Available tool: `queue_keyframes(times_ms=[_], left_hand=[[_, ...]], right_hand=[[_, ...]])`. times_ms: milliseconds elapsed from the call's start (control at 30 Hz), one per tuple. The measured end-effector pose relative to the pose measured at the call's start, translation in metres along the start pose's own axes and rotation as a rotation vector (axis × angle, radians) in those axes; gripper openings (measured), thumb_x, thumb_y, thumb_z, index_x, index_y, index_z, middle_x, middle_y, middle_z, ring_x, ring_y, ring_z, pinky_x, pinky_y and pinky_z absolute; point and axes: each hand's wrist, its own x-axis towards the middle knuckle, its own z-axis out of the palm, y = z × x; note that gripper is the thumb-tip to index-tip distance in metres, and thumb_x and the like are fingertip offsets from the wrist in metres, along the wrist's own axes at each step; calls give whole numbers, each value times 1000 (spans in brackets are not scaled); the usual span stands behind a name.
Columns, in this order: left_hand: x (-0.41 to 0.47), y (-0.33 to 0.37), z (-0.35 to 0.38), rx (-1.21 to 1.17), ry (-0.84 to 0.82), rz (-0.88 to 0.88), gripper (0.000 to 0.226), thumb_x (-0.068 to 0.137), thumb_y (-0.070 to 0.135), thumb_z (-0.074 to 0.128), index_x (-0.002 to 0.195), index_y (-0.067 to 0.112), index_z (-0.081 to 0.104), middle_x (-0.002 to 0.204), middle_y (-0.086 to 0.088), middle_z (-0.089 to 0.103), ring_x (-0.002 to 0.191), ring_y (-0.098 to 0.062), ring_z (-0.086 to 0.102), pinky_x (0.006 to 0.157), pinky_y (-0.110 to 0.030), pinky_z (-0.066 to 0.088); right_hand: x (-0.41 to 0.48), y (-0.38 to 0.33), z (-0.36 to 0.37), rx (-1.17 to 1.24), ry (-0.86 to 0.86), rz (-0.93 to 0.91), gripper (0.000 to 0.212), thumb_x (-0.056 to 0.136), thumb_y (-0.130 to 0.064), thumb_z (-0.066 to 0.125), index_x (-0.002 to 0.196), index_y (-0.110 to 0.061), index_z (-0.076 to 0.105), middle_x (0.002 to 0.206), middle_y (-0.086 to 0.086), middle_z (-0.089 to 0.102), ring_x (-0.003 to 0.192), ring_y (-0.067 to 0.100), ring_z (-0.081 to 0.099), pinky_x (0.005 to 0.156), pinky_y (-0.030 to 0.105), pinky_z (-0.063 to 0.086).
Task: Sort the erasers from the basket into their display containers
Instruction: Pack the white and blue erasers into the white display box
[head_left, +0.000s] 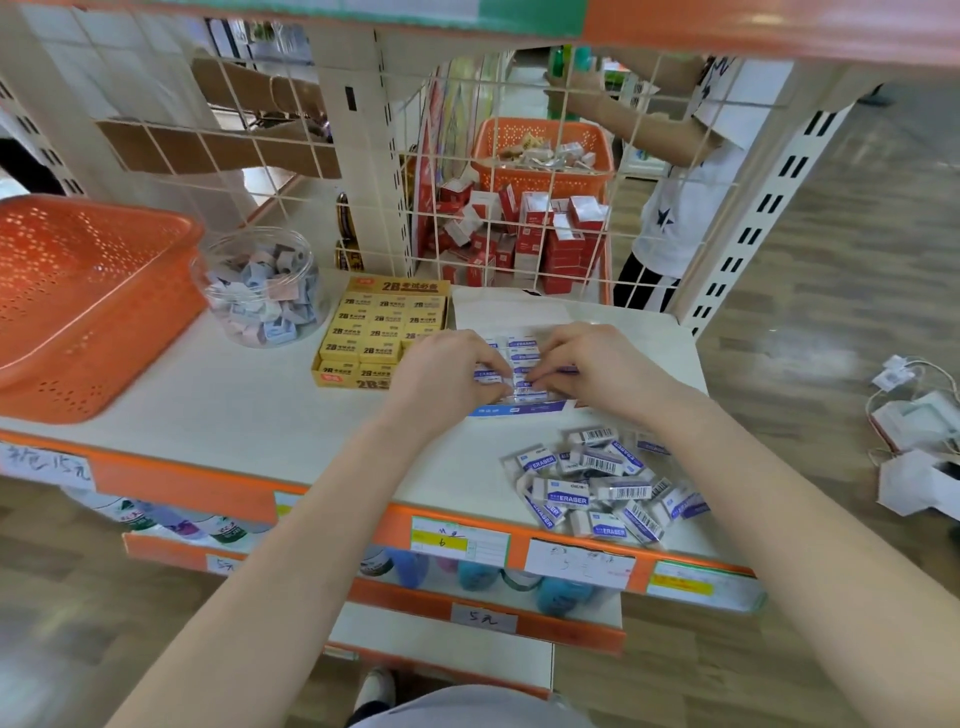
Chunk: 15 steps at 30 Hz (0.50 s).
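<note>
A blue-and-white display box (519, 408) lies on the white shelf, partly filled with white erasers in blue sleeves. My left hand (452, 371) and my right hand (589, 364) are both over it, fingertips pinching or pressing erasers (522, 345) in the rows; which fingers grip is hidden. A loose pile of the same erasers (597, 483) lies at the shelf's front right. The yellow 2B eraser box (374, 332) sits just left of my hands. An orange basket (78, 291) stands tilted at the far left.
A clear round jar (262, 288) of small pastel erasers stands between basket and yellow box. Behind a wire grid (519, 171) are red boxes and another orange basket (540, 156); a person stands there. White packaging (919, 447) lies on the wooden floor at right.
</note>
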Motion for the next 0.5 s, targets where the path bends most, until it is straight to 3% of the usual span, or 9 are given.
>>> queue_keyframes(times_ms=[133,233,367,500], left_hand=[[1,-1,4,-21,12,-21,16,81,44,70,92,34,74,99,14,65,82,-3,45,70,-21,32],[2,-3,6,-39,2,-24,17,81,44,71,93,33,74,99,13,65,81,-4,46,71,-23,36],[3,-1,2,-67,-43,-62,16,79,43,72,92,33,74,99,12,65,85,-8,50,77,-28,44],[6,7,-6,-72,-98,-137,11,79,40,73,87,34,71,98,15,64,92,-10,55,80,-31,47]], right_hand=[[-9,16,-18,-39,3,145,26,82,-23,71,107,-17,72,113,0,64,104,15,54,81,14,27],[-11,20,-18,-60,-35,202,28,80,-28,73,106,-18,72,106,-2,64,98,15,54,81,20,31],[-7,20,-6,-38,70,212,14,79,-25,74,90,-17,70,89,0,62,87,18,52,74,27,36],[-5,20,1,-59,91,225,15,79,-28,73,86,-18,64,86,-3,58,82,14,45,70,28,35]])
